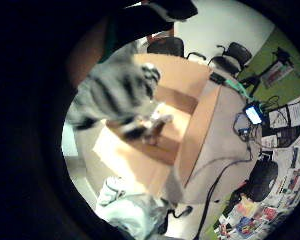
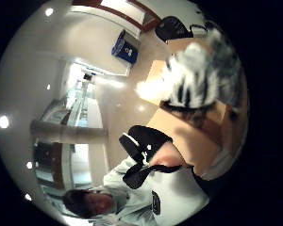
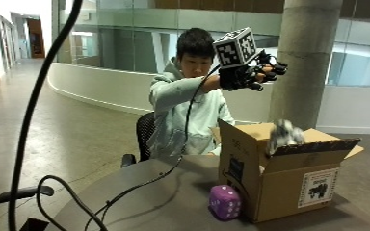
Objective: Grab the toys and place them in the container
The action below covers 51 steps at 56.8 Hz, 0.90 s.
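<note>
We are at the drop step: our right hand [image 3: 257,72] is raised high above the open cardboard box [image 3: 281,178], fingers spread and grasping nothing, and the grey-and-black striped plush toy [image 3: 284,134] is in mid-air below it, just over the box's open top. From the palm views the toy [image 1: 115,95] hangs between the palm and the box interior [image 1: 155,140], with something small and dark already lying on the box floor; we cannot tell what it is.

We judge this toy as good as delivered. What remains is the purple plush die [image 3: 225,202], which sits on the bench [image 3: 153,202] touching the box's front wall, near its lower corner. The next move calls for bringing the hand down past the front flap, reaching round to the foot of the box and closing the fingers over the die from above, then lifting it clear of the wall before carrying it over the opening.

The striped toy looks soft and furry, with an irregular, floppy outline. The die is a rounded cube of plush fabric with pale spots, likely squashy under the fingers, so a wide grasp across two opposite faces should suit it. The box is plain brown corrugated card, stiff-walled, with its flaps folded outward and a printed label on one side. The bench top is smooth and grey with a rounded edge.
</note>
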Each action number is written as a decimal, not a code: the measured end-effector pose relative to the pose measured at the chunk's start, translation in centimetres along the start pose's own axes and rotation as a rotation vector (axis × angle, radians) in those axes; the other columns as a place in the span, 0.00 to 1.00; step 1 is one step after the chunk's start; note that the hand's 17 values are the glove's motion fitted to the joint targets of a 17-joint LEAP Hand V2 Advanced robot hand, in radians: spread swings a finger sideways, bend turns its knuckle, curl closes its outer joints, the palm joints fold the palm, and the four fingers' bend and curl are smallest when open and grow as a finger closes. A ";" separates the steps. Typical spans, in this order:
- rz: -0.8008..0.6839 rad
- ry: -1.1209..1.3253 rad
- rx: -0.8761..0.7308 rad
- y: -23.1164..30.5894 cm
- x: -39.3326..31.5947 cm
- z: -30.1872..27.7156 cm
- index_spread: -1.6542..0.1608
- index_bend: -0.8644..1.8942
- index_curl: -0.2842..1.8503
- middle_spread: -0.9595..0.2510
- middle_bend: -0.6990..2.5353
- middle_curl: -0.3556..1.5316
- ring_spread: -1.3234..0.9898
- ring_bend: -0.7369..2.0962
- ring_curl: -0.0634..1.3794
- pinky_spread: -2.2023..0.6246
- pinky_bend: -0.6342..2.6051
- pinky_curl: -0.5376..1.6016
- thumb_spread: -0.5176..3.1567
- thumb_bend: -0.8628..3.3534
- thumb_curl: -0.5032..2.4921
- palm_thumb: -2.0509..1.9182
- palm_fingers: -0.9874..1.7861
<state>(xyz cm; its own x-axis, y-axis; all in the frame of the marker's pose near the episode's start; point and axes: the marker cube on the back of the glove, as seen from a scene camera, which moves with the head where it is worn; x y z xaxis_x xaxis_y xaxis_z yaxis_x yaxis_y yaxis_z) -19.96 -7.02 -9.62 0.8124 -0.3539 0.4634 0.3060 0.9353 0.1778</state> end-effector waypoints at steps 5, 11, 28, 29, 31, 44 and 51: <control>-0.006 0.016 0.037 0.5 1.0 -0.7 0.79 0.36 0.41 0.78 0.28 0.42 0.54 0.34 0.26 0.77 0.45 0.45 0.40 0.19 0.37 0.52 0.21; 0.005 -0.002 0.098 1.5 2.9 -2.7 0.78 0.36 0.38 0.79 0.26 0.40 0.55 0.31 0.23 0.78 0.42 0.43 0.42 0.20 0.35 0.51 0.25; 0.241 -0.049 0.197 6.1 13.5 -6.9 0.77 0.37 0.34 0.78 0.27 0.39 0.56 0.31 0.19 0.79 0.37 0.41 0.48 0.20 0.30 0.52 0.31; 0.249 -0.047 0.182 6.2 14.5 -6.7 0.77 0.37 0.34 0.78 0.27 0.39 0.56 0.31 0.19 0.79 0.37 0.41 0.48 0.20 0.30 0.52 0.31; 0.256 -0.038 0.145 6.3 16.6 -6.2 0.77 0.37 0.34 0.77 0.27 0.39 0.56 0.31 0.19 0.79 0.37 0.41 0.49 0.20 0.30 0.52 0.31; 0.239 0.105 -0.023 5.1 26.7 3.9 0.75 0.36 0.32 0.76 0.27 0.38 0.56 0.31 0.17 0.79 0.38 0.41 0.52 0.21 0.29 0.54 0.30; 0.271 0.136 -0.156 5.6 28.0 10.4 0.75 0.34 0.29 0.74 0.26 0.36 0.56 0.31 0.17 0.79 0.39 0.42 0.52 0.21 0.28 0.55 0.26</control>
<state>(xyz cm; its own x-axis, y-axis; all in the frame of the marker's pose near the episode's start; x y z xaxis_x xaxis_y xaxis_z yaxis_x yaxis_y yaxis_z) -0.63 -11.76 13.36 0.9301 -0.0991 0.3536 0.1341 0.9880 -0.0760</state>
